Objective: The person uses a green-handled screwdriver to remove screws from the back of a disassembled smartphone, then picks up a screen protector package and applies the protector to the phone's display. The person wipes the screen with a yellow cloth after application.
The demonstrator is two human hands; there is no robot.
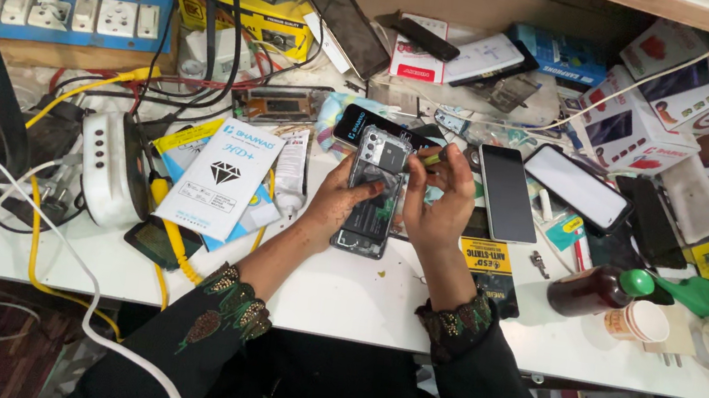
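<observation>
Sleeves of dark fabric with beaded green-and-gold cuffs (pixel 233 302) enter from the bottom centre of the frame and reach onto the white counter (pixel 342 293).

Left hand (pixel 338 203), at frame centre, is closed around the lower left edge of an opened smartphone with its back cover removed (pixel 373 194), with the thumb laid across the exposed dark internals. The phone is tilted, its camera end toward the top of the frame and its lower end touching the counter.

Right hand (pixel 438 203), just right of the phone, has its fingers curled and pinched narrowly on a small yellow-green tool (pixel 429 157) at the phone's upper right edge; the tool tip cannot be made out.

Right of the hands, a black-and-yellow anti-static packet (pixel 488 276) lies flat on the counter. Farther right stand a dark brown bottle with a green cap (pixel 591 290) and a small paper cup (pixel 638 322), touching or nearly so.

Left of the hands lies a white carton printed with a black diamond (pixel 225 177), beside a white round device with dark buttons (pixel 108 167).

Above the right hand, a grey smartphone (pixel 507 193) and a white-screened smartphone (pixel 577 187) lie face up. At upper left, a blue power strip with white sockets (pixel 77 15) sits among tangled cables.
</observation>
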